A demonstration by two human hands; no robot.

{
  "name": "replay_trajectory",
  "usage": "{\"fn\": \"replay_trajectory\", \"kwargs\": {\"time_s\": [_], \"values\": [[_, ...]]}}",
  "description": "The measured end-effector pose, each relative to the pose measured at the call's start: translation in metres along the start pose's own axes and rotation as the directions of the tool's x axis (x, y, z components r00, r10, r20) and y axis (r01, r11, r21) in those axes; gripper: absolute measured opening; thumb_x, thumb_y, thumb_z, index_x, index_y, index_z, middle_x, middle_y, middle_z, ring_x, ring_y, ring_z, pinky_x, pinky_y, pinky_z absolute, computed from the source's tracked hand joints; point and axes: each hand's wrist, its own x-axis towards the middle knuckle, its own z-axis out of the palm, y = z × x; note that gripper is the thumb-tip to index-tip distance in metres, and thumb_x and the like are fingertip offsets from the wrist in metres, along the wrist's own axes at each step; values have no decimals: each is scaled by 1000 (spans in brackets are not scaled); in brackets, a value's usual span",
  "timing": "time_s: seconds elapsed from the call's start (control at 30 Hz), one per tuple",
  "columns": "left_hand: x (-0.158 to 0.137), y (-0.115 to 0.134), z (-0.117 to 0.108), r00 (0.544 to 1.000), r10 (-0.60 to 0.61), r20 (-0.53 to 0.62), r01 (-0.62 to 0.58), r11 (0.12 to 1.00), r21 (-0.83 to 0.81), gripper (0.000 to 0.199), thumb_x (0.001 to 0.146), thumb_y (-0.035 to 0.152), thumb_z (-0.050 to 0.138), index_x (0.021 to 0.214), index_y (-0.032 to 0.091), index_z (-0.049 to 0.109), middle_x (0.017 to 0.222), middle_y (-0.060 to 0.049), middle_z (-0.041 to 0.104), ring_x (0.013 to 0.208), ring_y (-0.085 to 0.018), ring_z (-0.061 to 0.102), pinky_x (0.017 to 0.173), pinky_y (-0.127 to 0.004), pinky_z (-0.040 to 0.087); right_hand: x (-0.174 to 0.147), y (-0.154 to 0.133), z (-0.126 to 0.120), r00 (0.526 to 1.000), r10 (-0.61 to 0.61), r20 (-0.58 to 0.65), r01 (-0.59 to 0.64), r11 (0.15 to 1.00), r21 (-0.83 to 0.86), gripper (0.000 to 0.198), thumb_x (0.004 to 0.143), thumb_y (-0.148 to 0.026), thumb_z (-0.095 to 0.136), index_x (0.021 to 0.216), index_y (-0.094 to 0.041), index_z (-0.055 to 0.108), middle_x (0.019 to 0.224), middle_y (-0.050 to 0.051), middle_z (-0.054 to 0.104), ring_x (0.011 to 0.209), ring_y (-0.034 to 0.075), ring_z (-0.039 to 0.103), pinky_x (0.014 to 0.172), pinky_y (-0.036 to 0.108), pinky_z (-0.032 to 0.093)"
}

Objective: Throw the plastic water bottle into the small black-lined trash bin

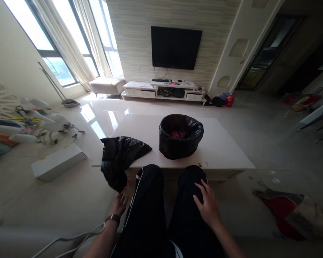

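Down at the near left corner of the white coffee table [220,150], a loose black plastic bag [120,157] is draping over the edge, its lower bunch hanging just above the left hand [118,205]. That hand is reaching up under it with fingers spread and holding nothing, the tips near or barely brushing the plastic; I cannot tell which. The bag is looking thin, soft and light, likely slippery, so the gathered lower bunch seems the surest place to pinch it. The right hand [208,204] is lying flat on the right knee, fingers loosely spread, gripping nothing. Further along the table a bin lined with a black bag [180,136] is standing upright, apart from the loose bag
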Motion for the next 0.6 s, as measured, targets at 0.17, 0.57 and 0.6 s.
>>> {"fn": "replay_trajectory", "kwargs": {"time_s": [0.17,0.57,0.6], "values": [[9,23,9,999,-23,23,26,995,-98,10,91,14,64,91,23,61,94,-2,64,80,-16,67,68,-27,58,1,3,-1,999,-12,-53,14,1000,21,45,101,-49,52,144,-38,60,167,5,46,152,37,42,113,70,46],[-38,88,-7,813,583,14,-570,799,-194,32,75,27,59,105,24,71,111,-4,78,116,-22,71,98,-33,59,12,4,7,997,-14,-72,19,998,66,43,99,-46,55,140,-35,64,163,7,50,145,37,48,114,67,46],[-45,98,-11,759,652,9,-642,750,-161,32,75,28,59,105,23,71,113,-5,77,119,-23,69,100,-34,58,13,2,8,998,-12,-68,16,998,61,43,99,-45,55,140,-35,64,163,7,50,146,37,48,113,67,46]]}}
